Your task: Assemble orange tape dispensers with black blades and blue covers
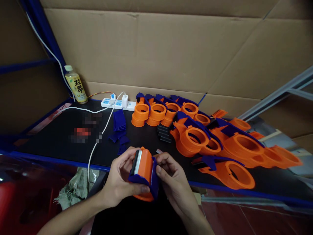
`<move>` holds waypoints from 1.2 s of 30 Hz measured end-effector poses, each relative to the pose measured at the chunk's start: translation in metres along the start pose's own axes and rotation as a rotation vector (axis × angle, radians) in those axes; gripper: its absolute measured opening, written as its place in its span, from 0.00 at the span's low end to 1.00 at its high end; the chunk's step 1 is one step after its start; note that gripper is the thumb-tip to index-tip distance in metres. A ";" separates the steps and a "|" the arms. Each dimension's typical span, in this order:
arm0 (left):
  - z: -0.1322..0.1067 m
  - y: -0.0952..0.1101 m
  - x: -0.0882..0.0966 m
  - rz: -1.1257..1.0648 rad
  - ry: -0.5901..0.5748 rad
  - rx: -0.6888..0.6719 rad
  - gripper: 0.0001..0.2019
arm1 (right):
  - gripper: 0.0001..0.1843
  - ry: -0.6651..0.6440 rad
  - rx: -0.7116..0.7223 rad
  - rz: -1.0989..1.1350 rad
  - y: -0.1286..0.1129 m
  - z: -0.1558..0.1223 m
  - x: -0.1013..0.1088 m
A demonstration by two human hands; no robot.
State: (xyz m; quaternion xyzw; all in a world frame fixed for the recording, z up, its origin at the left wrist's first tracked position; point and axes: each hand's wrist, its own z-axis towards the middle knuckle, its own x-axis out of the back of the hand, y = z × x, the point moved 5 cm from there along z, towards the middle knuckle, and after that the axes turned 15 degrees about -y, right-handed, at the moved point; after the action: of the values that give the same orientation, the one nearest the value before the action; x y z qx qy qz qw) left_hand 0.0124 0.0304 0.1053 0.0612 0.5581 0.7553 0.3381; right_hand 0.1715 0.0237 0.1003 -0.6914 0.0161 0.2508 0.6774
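Observation:
In the head view, my left hand [119, 179] wraps round an orange and blue tape dispenser [144, 163], its thumb across the lower front. A black strip and a silvery strip run along the dispenser's top left edge. My right hand [173, 179] has curled fingers gripping the dispenser's blue side plate. A small pale strip [159, 151] shows just beyond the right fingertips; whether they hold it I cannot tell. Behind the hands lie a stack of blue plastic plates [119, 120], loose blue pieces [123, 140] and a stack of black strips [163, 133].
Several orange and blue tape dispensers [192, 140] crowd the right of the black tabletop [58, 140]. A white power strip [132, 105] lies at the back, its white cable [94, 150] hanging over the front edge. A drink bottle [76, 86] stands back left. Cardboard [151, 49] walls the rear.

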 end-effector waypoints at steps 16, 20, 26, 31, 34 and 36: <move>0.003 -0.005 0.000 0.017 0.054 0.008 0.35 | 0.07 0.040 0.080 -0.387 -0.008 -0.001 0.006; 0.003 -0.013 0.007 -0.107 0.177 0.038 0.35 | 0.18 0.004 0.177 -0.953 -0.022 -0.015 -0.010; 0.003 -0.025 0.007 -0.283 0.392 0.080 0.23 | 0.50 -0.062 0.335 -1.639 -0.012 -0.042 -0.035; 0.007 -0.028 -0.002 -0.262 0.227 0.000 0.27 | 0.47 -0.068 0.329 -1.679 -0.042 -0.038 -0.025; 0.011 -0.023 0.002 -0.122 0.119 -0.074 0.32 | 0.40 0.114 0.411 -1.715 -0.110 -0.034 0.002; 0.014 -0.023 0.007 -0.048 0.081 -0.052 0.27 | 0.40 0.331 0.449 -1.811 -0.168 -0.027 0.036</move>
State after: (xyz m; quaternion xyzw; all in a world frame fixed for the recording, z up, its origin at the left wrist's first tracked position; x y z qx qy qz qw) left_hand 0.0240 0.0490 0.0880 0.0084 0.5529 0.7630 0.3348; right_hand 0.2731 0.0231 0.2421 -0.3214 -0.3829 -0.4804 0.7206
